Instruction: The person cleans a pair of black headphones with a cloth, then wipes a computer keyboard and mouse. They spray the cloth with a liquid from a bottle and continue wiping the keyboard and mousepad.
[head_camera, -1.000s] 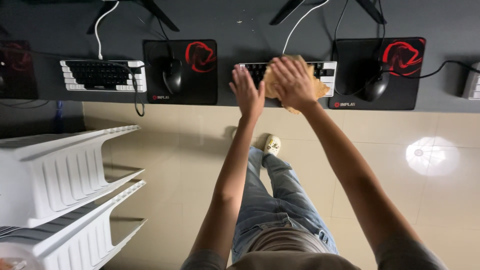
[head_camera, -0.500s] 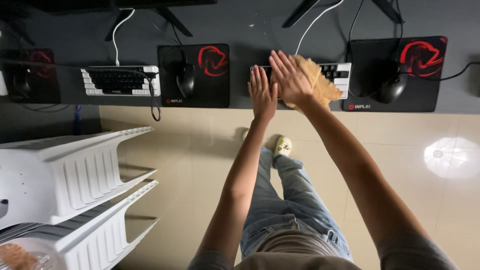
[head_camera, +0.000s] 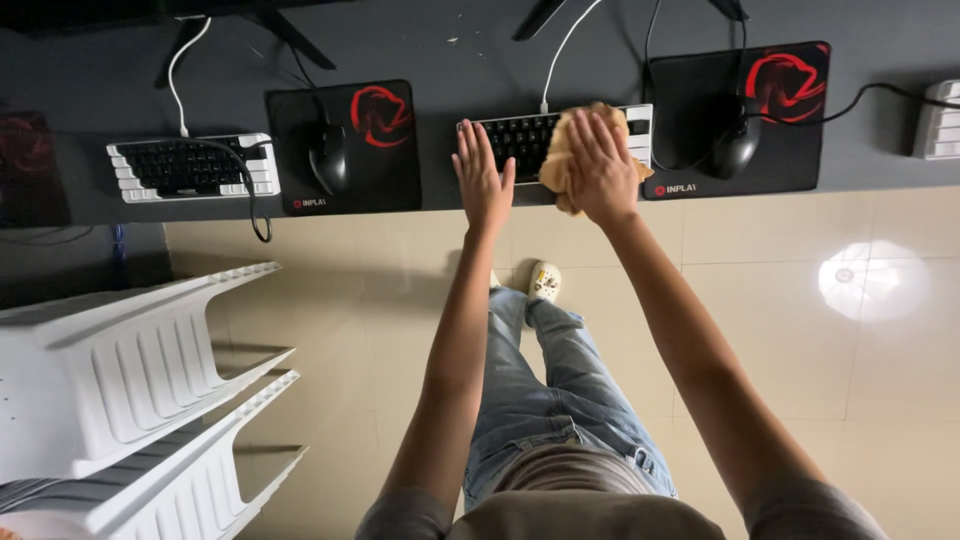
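Note:
A white keyboard with black keys (head_camera: 520, 140) lies on the dark desk (head_camera: 450, 60) straight ahead. My left hand (head_camera: 482, 180) rests flat on the keyboard's left end, fingers spread, holding nothing. My right hand (head_camera: 603, 165) presses a tan cloth (head_camera: 556, 160) onto the middle and right part of the keyboard. The cloth shows around my palm and fingers. Much of the keyboard's right half is hidden under the hand and cloth.
A black mouse (head_camera: 737, 146) sits on a black and red pad (head_camera: 750, 100) to the right. Another mouse (head_camera: 328, 158), pad (head_camera: 375, 130) and second keyboard (head_camera: 190, 167) lie to the left. White plastic chairs (head_camera: 130, 370) are stacked at lower left. Tiled floor (head_camera: 850, 330) lies below.
My right hand and the cloth have slid along the keyboard toward its middle. My left hand stays flat on the keyboard's left end. The view has shifted slightly.

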